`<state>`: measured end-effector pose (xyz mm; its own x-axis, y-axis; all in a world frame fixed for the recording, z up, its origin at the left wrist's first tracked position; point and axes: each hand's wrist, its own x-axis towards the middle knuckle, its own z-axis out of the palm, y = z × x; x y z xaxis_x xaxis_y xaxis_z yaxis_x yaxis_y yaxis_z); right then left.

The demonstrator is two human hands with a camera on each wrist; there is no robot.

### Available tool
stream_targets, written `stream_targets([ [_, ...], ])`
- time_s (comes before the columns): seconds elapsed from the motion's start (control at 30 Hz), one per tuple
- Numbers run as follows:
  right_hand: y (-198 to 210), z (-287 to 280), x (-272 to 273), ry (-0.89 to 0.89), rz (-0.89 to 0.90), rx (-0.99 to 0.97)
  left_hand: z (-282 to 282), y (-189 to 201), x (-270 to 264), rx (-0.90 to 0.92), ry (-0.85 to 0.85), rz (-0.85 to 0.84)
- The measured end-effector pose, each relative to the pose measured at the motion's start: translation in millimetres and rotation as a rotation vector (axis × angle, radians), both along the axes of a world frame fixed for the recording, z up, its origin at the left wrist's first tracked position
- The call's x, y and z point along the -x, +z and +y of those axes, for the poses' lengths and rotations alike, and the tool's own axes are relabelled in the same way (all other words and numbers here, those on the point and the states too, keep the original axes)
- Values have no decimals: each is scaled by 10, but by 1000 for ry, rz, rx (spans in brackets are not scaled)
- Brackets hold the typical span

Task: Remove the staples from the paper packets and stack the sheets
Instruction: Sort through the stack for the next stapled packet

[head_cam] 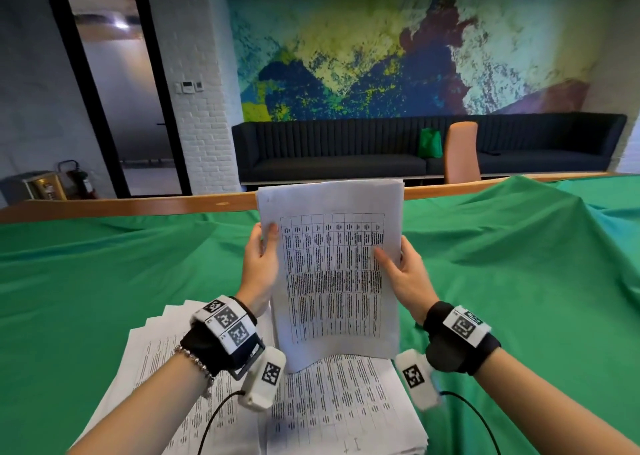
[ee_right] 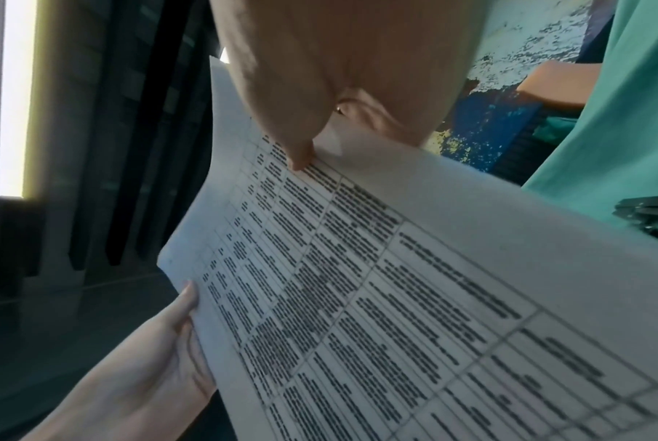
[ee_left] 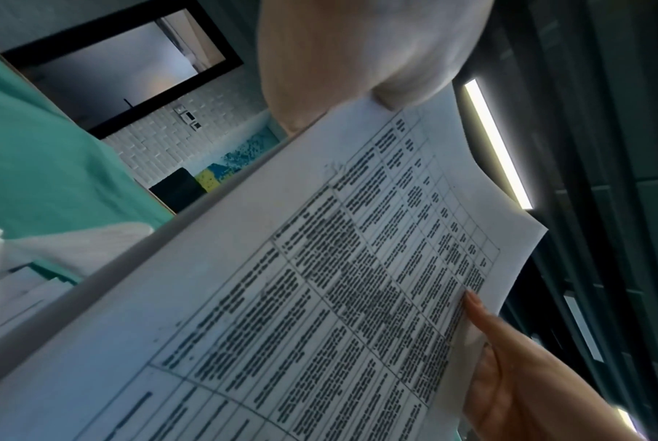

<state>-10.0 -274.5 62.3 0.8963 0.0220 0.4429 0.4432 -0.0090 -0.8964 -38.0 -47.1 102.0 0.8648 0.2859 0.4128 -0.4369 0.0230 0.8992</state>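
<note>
I hold a packet of white sheets printed with a table upright over the green cloth. My left hand grips its left edge, thumb on the front. My right hand grips the right edge, thumb pressed on the printed page. The packet fills the left wrist view, with my left thumb at its upper edge and the right hand at the lower right. In the right wrist view the packet runs across, my right thumb on it and the left hand at its far edge. No staple is visible.
A fanned pile of printed sheets lies on the green tablecloth beneath my wrists. A metal tool lies on the cloth at the right in the right wrist view. A wooden table edge, orange chair and dark sofa stand beyond.
</note>
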Motion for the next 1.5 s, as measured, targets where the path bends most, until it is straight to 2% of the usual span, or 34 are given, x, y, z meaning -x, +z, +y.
stream_targets([
  [0.33, 374, 70, -14, -55, -40, -94, 12, 248, -92, -89, 99, -129],
  [0.53, 381, 54, 32, -52, -70, -168, -17, 285, -113, -139, 142, -220],
  [0.6, 310, 39, 50, -25, -42, -149, -22, 234, -98, -191, 155, -203],
  [0.83, 304, 26, 75, 13, -14, -117, 45, 291, -117, -508, 265, -407],
  [1.17, 277, 88, 78, 29, -14, -100, 127, 316, -129, -403, 286, -418],
  [1.5, 244, 133, 54, 16, -16, -63, 177, 249, -70, -281, 286, -331],
])
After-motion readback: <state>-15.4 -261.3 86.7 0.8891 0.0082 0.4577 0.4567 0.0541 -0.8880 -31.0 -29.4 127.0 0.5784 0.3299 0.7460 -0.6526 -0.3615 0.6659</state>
